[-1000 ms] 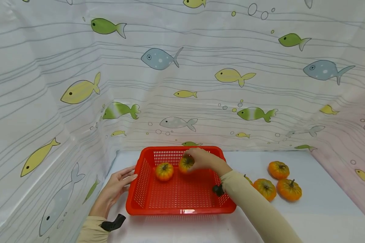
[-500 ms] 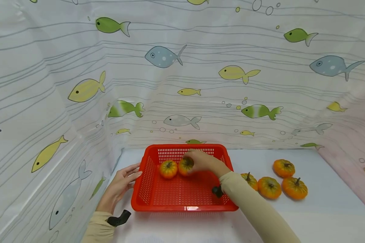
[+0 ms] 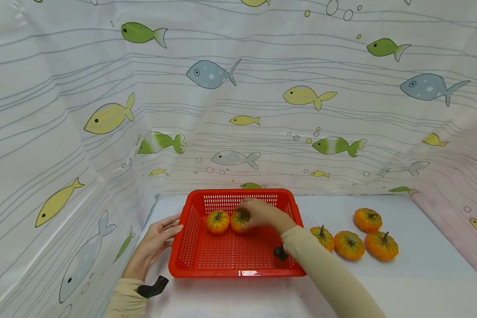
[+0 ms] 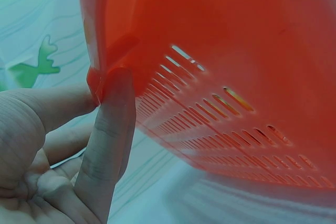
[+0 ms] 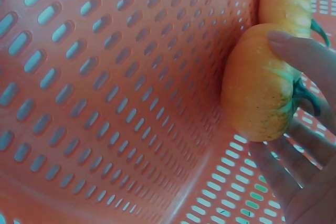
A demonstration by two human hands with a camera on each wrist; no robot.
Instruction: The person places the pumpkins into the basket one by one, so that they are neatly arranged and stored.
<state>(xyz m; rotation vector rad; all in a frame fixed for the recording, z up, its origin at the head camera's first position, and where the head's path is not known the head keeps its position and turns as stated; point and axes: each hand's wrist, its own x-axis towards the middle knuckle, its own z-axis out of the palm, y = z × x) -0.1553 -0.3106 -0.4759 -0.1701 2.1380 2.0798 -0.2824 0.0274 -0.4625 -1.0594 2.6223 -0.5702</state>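
At the basket's left side my left hand [image 3: 156,243] grips the rim of the red plastic basket [image 3: 238,273]; in the left wrist view a fingertip [image 4: 116,90] lies against its wall. My right hand [image 3: 262,215] is inside, holding a small orange pumpkin [image 3: 238,221] near the back wall. The right wrist view shows one fingertip [image 5: 281,38] on this pumpkin's side and other fingers around its opposite side, the green stem between them. A second small pumpkin [image 3: 217,222] sits right beside it on the left, its stem up.
Several more small pumpkins [image 3: 349,245] lie on the white table [image 3: 429,282] to the right, one partly behind the right sleeve [image 3: 326,269]. A fish-patterned curtain [image 3: 238,101] surrounds the back and sides.
My right hand has brought its pumpkin left, closing the gap to the other pumpkin. My left hand stays at the basket rim. The head view has shifted slightly.
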